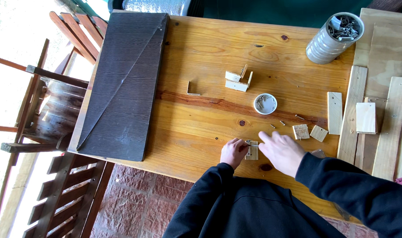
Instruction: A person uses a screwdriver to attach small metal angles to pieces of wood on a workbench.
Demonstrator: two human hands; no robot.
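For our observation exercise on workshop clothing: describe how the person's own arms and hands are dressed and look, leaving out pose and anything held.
Both arms are covered by long, loose black sleeves that end at the wrists and match the black top. The left hand and the right hand are bare: no gloves show. No ring, watch or marking can be made out from this view.

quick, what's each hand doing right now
Left hand: curled shut, pinching a nail on the small wood block.
Right hand: fingers loosely open, index tip at the block's edge, holding nothing that shows.
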